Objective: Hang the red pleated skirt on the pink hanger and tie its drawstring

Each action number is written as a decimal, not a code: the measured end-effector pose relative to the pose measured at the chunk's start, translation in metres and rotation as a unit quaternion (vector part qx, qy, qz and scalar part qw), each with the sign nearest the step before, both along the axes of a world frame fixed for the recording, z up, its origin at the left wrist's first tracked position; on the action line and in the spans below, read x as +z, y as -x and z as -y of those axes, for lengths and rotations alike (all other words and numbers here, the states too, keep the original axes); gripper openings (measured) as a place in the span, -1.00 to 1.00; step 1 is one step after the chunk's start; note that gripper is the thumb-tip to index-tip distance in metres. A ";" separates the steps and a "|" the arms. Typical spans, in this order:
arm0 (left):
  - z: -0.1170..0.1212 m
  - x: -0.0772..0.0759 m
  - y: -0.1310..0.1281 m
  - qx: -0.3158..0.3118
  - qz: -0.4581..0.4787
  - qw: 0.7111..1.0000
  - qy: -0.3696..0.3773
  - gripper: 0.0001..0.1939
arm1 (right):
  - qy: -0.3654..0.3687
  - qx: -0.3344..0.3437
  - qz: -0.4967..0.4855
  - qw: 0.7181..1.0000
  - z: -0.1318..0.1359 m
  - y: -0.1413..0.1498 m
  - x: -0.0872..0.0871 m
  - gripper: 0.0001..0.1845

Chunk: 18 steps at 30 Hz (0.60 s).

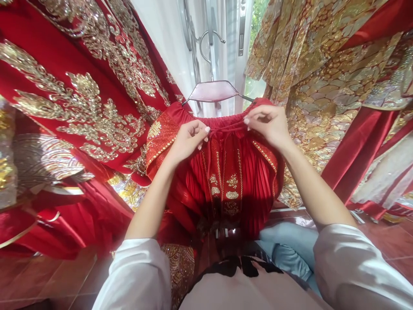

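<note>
A red pleated skirt (230, 172) with gold embroidery hangs from a pink hanger (213, 91) straight ahead. My left hand (189, 140) is closed in a pinch on the skirt's gathered waistband, left of centre. My right hand (269, 122) pinches the same waistband (226, 120) at the right, fingers curled over a thin red cord. Both hands sit at the top of the skirt, a short gap apart.
A large red garment with gold embroidery (80, 107) hangs close on the left. A gold and red robe (332, 73) hangs on the right. Behind the hanger is a window with white curtain (171, 38). The floor is red-brown tile (48, 280).
</note>
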<state>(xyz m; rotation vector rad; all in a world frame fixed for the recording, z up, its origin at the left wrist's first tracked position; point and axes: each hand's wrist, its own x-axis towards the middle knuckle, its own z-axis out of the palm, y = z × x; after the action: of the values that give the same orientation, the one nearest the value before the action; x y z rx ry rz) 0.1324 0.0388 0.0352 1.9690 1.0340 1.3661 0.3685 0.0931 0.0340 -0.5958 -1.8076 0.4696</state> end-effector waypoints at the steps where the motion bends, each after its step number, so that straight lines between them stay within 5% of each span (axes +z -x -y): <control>1: -0.001 0.000 0.000 -0.001 0.004 1.000 0.002 -0.66 | 0.010 0.025 -0.029 0.999 -0.002 0.000 -0.001 -0.91; 4: -0.002 -0.003 0.001 0.012 0.003 1.000 -0.002 -0.69 | 0.016 0.030 -0.048 0.998 -0.009 -0.003 -0.004 -0.93; 9: 0.009 -0.001 0.003 0.040 -0.079 0.994 -0.068 -0.78 | -0.055 -0.133 0.033 0.989 -0.011 -0.007 -0.003 -0.89; 14: 0.011 0.033 0.034 0.213 -0.208 0.916 -0.268 -0.83 | -0.161 -0.280 0.096 0.942 -0.012 -0.027 -0.003 -0.67; 18: -0.017 0.047 0.082 0.211 -0.295 0.918 -0.161 -0.75 | -0.141 -0.268 0.136 0.943 -0.023 -0.052 -0.009 -0.55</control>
<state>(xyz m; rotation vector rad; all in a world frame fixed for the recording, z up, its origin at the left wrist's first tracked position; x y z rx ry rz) 0.0507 0.0556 0.0826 2.6081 1.6773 1.2244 0.4201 0.1163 0.0251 -0.9431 -1.8275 -0.2499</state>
